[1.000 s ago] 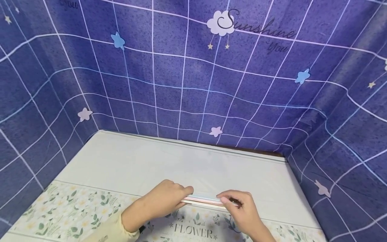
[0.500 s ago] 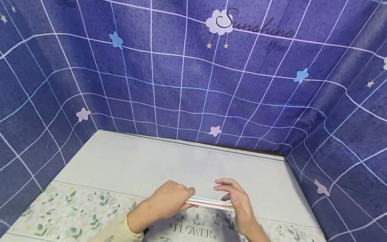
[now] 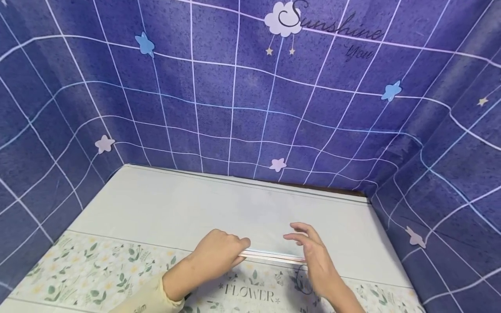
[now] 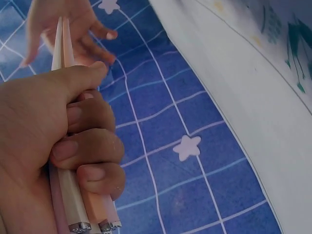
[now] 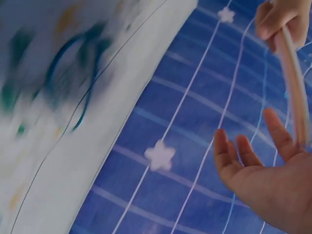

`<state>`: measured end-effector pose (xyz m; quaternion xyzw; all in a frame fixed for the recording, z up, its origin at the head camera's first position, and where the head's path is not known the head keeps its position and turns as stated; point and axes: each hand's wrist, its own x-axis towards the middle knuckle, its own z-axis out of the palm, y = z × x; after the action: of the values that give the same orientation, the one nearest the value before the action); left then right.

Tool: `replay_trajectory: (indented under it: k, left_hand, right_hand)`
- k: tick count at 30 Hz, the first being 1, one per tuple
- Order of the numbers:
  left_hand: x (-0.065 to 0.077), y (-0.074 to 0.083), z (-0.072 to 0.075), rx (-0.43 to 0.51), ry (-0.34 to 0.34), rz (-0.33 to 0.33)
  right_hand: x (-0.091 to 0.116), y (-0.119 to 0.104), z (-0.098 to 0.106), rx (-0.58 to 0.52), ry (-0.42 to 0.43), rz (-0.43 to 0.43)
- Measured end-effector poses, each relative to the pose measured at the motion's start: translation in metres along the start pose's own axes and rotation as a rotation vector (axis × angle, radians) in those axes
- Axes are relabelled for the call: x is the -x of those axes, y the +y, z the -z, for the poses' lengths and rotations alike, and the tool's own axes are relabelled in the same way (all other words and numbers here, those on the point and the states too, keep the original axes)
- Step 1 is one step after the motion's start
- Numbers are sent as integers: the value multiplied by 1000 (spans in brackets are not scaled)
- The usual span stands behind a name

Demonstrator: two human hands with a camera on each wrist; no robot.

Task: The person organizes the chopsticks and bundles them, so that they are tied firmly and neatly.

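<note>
Head view: left hand (image 3: 221,254) has the chopsticks (image 3: 274,257) bundled in its fist above the tabletop (image 3: 188,204); right hand (image 3: 318,265) is loose by the tips, maybe touching. Looks gathered, I'd say, just not set down.

Fabric-walled nook, kind of room unclear, starry blue-purple fabric (image 3: 219,121) on three sides, flower-printed tablecloth (image 3: 98,267)

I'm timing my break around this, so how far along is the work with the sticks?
Done, it seems: the slim sticks are gathered into one bundle. In hand: the left hand has its grip round that bundle, while the right hand is not closed round the other end; contact there is unclear. Left, probably: putting the sticks down, since they are held off the table.
</note>
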<state>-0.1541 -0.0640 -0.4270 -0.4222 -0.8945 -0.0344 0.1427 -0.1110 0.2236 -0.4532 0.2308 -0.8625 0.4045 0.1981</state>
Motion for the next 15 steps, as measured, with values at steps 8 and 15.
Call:
replay_trajectory:
  k: [8, 15]
  left_hand:
    - [11, -13, 2, 43, -18, 32]
    - [14, -10, -1, 98, -17, 6]
  right_hand:
    - [7, 19, 15, 364, -322, -500]
    - [16, 40, 3, 421, -460, -566]
